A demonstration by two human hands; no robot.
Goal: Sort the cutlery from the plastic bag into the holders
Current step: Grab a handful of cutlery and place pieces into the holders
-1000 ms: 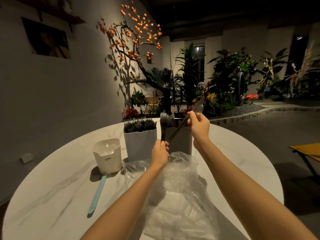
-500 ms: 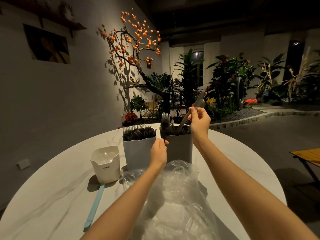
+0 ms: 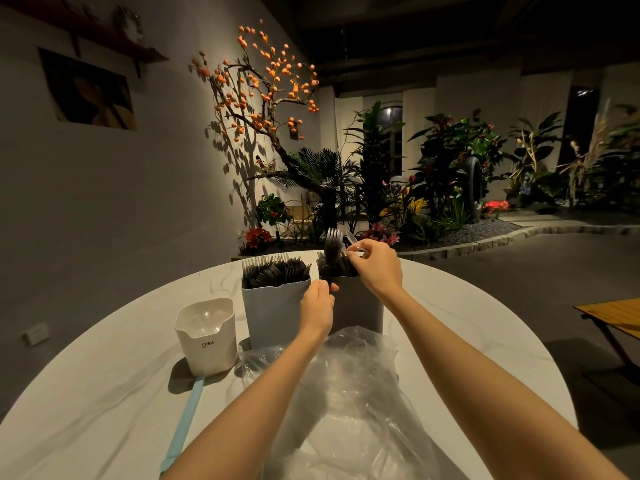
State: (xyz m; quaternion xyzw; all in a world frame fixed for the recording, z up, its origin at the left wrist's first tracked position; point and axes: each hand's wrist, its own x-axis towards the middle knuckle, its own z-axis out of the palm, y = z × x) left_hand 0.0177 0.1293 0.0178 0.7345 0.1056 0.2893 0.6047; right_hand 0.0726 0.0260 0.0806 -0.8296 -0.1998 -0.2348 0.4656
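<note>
Left hand (image 3: 317, 308) grips fork (image 3: 333, 247) upright by its handle, tines up, beside grey holder (image 3: 360, 306); right hand (image 3: 375, 268) pinches a clear utensil (image 3: 350, 239) over that holder's mouth. Light holder (image 3: 270, 313) left of it, full of forks. Plastic bag (image 3: 346, 403) lies on worktop (image 3: 104, 393) nearest the camera, white holder (image 3: 207, 337) far left

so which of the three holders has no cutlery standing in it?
The small white holder at far left; the two taller ones are packed with dark cutlery.
</note>
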